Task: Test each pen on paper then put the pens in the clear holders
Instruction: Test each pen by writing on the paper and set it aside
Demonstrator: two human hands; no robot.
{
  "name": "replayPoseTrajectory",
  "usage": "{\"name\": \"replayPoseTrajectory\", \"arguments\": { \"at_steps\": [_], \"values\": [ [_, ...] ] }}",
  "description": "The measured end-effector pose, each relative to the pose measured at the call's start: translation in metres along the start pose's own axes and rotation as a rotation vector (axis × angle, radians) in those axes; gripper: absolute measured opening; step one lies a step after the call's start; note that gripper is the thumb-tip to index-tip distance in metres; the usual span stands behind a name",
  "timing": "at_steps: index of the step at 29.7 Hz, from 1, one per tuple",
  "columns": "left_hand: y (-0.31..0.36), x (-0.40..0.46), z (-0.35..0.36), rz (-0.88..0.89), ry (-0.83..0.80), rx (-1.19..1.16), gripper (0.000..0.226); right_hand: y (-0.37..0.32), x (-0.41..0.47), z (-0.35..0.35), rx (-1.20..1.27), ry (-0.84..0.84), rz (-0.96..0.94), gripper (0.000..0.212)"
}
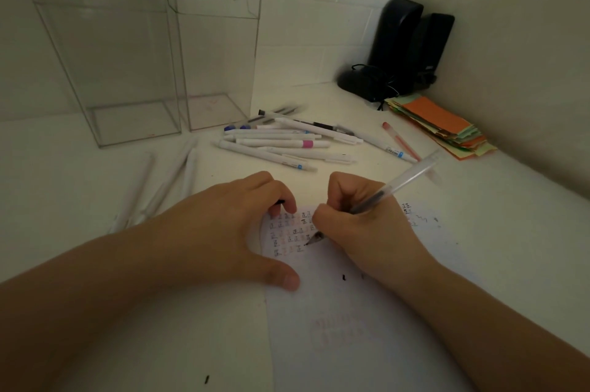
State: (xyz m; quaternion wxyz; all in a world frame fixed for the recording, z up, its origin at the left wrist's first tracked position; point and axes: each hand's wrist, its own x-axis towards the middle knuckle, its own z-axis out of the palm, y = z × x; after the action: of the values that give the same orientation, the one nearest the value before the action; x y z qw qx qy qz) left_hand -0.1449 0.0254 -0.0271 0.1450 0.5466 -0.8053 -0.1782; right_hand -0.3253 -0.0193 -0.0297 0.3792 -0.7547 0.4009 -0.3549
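Nearby, loose pens (pixel 281 142) beyond paper (pixel 351 311), right hand (pixel 360 219) gripping clear pen (pixel 405 184), left hand (pixel 242 225) loosely pressing paper.

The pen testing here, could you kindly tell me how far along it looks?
Done: the paper already carries rows of small test marks. In hand: the right hand grips a clear pen, tip on the paper, while the left hand rests on the sheet, holding a small dark item. Left: both clear holders look empty, and a pile of pens lies beyond.
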Motion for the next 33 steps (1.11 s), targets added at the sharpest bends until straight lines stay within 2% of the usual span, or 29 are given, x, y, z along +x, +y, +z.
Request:
{"name": "replayPoseTrajectory", "arguments": {
  "at_steps": [17,19,22,23,25,29,33],
  "values": [
    [0.002,0.000,-0.001,-0.001,-0.004,0.023,0.064,-0.004,0.001,-0.002,0.012,-0.019,0.021,0.038],
    [0.004,0.000,-0.002,0.005,-0.001,0.026,0.062,-0.004,0.002,-0.005,0.089,0.005,0.057,0.034],
    [0.005,0.000,-0.002,-0.011,0.099,-0.145,0.037,-0.004,0.004,-0.010,0.460,0.021,0.131,0.028],
    [0.005,0.001,0.000,-0.016,0.143,-0.211,0.038,-0.004,0.004,-0.011,0.548,-0.001,0.130,0.026],
    [0.002,0.003,0.002,-0.030,0.203,-0.252,0.043,-0.005,0.003,-0.011,0.582,-0.064,0.111,0.023],
    [-0.001,0.003,0.002,-0.005,0.228,-0.274,0.034,-0.004,0.004,-0.010,0.588,-0.137,0.125,0.016],
    [-0.003,0.003,0.002,0.028,0.219,-0.266,0.032,-0.004,0.005,-0.009,0.646,-0.130,0.144,0.023]
  ]
}}
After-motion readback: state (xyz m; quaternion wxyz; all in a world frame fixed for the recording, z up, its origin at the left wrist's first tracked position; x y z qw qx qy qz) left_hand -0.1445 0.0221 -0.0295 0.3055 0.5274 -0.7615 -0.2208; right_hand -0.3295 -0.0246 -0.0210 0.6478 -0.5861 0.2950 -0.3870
